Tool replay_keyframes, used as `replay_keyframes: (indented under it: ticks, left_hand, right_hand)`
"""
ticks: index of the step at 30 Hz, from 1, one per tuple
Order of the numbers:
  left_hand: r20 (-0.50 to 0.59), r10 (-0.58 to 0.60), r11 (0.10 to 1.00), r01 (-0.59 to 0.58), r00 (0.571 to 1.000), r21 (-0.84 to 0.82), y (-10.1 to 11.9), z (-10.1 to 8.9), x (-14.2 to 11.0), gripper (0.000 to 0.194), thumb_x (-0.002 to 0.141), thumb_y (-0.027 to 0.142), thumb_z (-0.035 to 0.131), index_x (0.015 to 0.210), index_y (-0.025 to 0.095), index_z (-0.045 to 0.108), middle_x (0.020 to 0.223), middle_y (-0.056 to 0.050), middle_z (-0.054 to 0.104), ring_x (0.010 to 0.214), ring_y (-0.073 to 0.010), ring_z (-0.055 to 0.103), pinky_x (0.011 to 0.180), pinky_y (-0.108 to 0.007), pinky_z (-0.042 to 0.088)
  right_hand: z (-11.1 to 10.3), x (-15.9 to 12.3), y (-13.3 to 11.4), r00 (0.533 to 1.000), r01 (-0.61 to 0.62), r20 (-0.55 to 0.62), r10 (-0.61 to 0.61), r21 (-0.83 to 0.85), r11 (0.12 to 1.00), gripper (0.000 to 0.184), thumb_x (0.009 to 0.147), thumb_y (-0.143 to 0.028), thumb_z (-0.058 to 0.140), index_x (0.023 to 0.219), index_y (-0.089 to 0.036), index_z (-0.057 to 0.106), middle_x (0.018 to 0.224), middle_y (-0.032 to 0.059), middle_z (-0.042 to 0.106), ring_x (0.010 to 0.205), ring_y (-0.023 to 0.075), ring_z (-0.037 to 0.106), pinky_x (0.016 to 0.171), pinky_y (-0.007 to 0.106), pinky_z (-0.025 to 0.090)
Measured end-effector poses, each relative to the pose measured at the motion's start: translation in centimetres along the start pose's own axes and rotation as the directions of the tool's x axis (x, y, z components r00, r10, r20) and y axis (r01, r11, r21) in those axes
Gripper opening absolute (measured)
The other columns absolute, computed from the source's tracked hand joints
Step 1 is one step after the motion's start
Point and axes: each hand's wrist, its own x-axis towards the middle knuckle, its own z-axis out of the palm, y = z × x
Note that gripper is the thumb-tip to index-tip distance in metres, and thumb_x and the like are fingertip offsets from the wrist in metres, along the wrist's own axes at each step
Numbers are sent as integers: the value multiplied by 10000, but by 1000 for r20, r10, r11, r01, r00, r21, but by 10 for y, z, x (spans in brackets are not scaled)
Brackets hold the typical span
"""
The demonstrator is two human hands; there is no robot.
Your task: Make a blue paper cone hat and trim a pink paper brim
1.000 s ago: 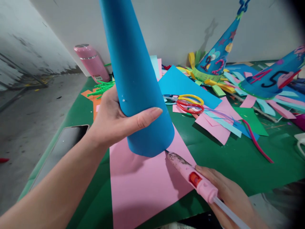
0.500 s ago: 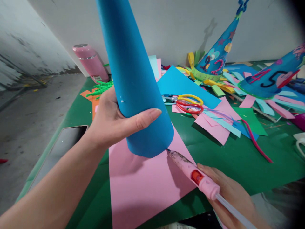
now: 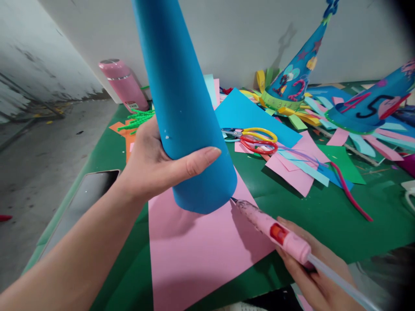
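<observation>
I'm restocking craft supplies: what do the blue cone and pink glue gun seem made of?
Blue cone: probably card, smooth, fairly matte, like the blue sheet nearby. Pink glue gun: likely plastic, softly shiny, with rounded, moulded-looking contours.

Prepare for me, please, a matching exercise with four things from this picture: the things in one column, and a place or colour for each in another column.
Things:
1. Plain blue cone
2. Glue gun
3. Scissors
4. Bottle

Places or colours:
A. In the right hand
B. Near the wall
C. In the left hand
D. Red and yellow handles

Pairs: 1-C, 2-A, 3-D, 4-B
</observation>
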Motion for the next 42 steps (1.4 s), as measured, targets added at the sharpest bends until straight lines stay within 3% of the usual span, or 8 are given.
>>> replay_keyframes:
  ticks: [4, 7, 10, 14, 20, 31, 42]
  left_hand:
    - [-9, -18, 1000, 18, 1000, -14, 0, 0, 0, 217, 683, 308, 762, 792, 190, 616, 709, 24, 642, 625, -149, 629, 499, -287, 571]
    - [-12, -21, 1000, 21, 1000, -12, 0, 0, 0, 217, 687, 304, 758, 806, 182, 624, 724, 12, 653, 637, -158, 637, 520, -304, 589]
    - [-9, -3, 1000, 3, 1000, 15, 1, 0, 1, 214, 700, 313, 746, 819, 180, 628, 736, 14, 658, 654, -164, 649, 538, -312, 602]
    - [-4, 9, 999, -9, 1000, 37, 2, 0, 1, 205, 685, 292, 752, 798, 173, 629, 720, 14, 660, 661, -171, 656, 529, -297, 598]
    - [7, 24, 999, -24, 1000, 33, 3, 0, 2, 200, 684, 266, 752, 803, 165, 626, 720, 16, 663, 643, -154, 650, 514, -267, 578]
    - [2, -14, 999, 14, 1000, 45, 4, 2, 2, 297, 656, 356, 768, 839, 187, 606, 699, 11, 635, 653, -182, 639, 530, -329, 578]
    - [30, 8, 998, -10, 1000, 60, 3, 0, 2, 289, 662, 331, 767, 847, 183, 602, 720, -3, 648, 647, -178, 638, 510, -296, 563]
  right_hand:
    - [-2, -4, 3, 994, -98, 36, 99, -16, 995, 376, 884, -269, 486, 1257, -222, 500, 1152, 92, 687, 1005, 240, 683, 827, 295, 582]
    - [-1, -7, 6, 988, -155, -11, 155, -65, 986, 313, 882, -360, 512, 1144, -199, 574, 998, 104, 731, 859, 252, 722, 706, 297, 610]
    - [-1, -9, 7, 979, -198, -58, 195, -52, 979, 268, 880, -374, 517, 1076, -205, 590, 865, 73, 745, 713, 234, 726, 595, 278, 606]
    - [-1, -10, 7, 965, -250, -78, 251, 22, 968, 222, 882, -318, 528, 1074, -220, 583, 866, 20, 745, 679, 169, 716, 603, 196, 585]
    - [0, -14, 12, 966, -249, -71, 248, -17, 968, 217, 879, -330, 541, 1044, -202, 600, 847, 20, 740, 676, 152, 708, 601, 170, 571]
    - [1, -12, 12, 972, -220, -89, 216, -39, 975, 220, 889, -347, 524, 1056, -216, 581, 829, 15, 734, 656, 150, 701, 612, 186, 576]
    - [1, -15, 11, 957, -277, -95, 275, -4, 961, 235, 873, -372, 546, 1053, -226, 586, 848, 6, 742, 643, 153, 706, 599, 186, 578]
